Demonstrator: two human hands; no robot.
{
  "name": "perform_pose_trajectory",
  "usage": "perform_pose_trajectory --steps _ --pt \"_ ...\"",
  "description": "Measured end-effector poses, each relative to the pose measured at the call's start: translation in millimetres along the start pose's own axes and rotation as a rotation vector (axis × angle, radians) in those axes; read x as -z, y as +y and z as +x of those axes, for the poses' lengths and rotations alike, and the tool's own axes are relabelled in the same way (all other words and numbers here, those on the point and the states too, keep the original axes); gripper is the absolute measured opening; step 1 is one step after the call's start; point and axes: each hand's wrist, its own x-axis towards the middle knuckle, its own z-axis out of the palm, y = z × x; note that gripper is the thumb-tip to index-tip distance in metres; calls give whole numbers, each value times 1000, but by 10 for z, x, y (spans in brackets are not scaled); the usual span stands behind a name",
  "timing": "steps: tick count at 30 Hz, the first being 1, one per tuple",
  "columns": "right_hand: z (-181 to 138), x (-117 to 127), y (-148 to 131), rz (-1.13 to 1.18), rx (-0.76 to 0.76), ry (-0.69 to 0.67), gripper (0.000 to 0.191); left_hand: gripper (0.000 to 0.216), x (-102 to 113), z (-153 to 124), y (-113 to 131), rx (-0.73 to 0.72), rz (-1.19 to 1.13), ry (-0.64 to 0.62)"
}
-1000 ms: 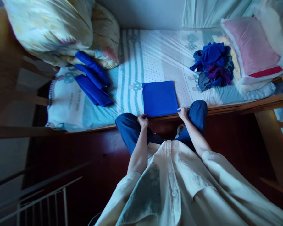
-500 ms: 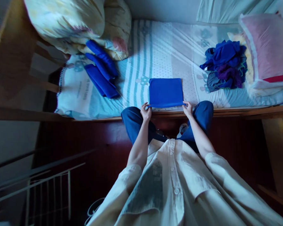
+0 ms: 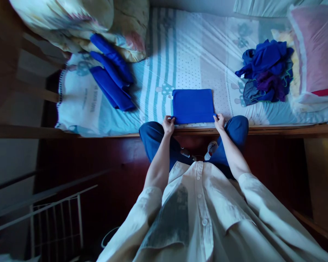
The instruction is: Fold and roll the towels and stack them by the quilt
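A blue cloth [image 3: 193, 105] lies flat as a rectangle at the near edge of the bed, a small white tag at its left side. My left hand [image 3: 168, 124] pinches its near left corner. At the near right corner, my right hand [image 3: 219, 120] pinches the same cloth between thumb and fingers. Several rolled or folded blue cloths [image 3: 113, 74] lie side by side to the left. On the right is a crumpled heap of blue, purple and grey cloths [image 3: 268, 71].
The bed [image 3: 191, 51] has a patterned sheet and a wooden edge in front of my knees. A bulky floral quilt [image 3: 68, 22] sits at the back left, and a pink pillow [image 3: 317, 51] at the right. A white metal rack [image 3: 57, 218] stands on the floor at lower left.
The near edge of the blue cloth, raised in a narrow fold before, now lies flatter. My hands are slightly farther apart at its corners. The view has shifted a little.
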Motion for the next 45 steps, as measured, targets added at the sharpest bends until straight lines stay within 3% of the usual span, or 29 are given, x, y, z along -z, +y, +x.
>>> perform_pose_trajectory --steps 16,36,42,45 --pt "155 -162 358 -27 -149 -82 22 15 -188 57 -287 167 144 11" --pt "144 -204 362 -25 -146 -56 21 12 -222 95 -313 237 135 -13" --pt "55 -166 208 -95 -154 -34 17 21 -183 1 -217 177 121 -14" --pt "-87 -78 46 -185 -42 -20 23 37 -105 -138 -136 4 146 -8"
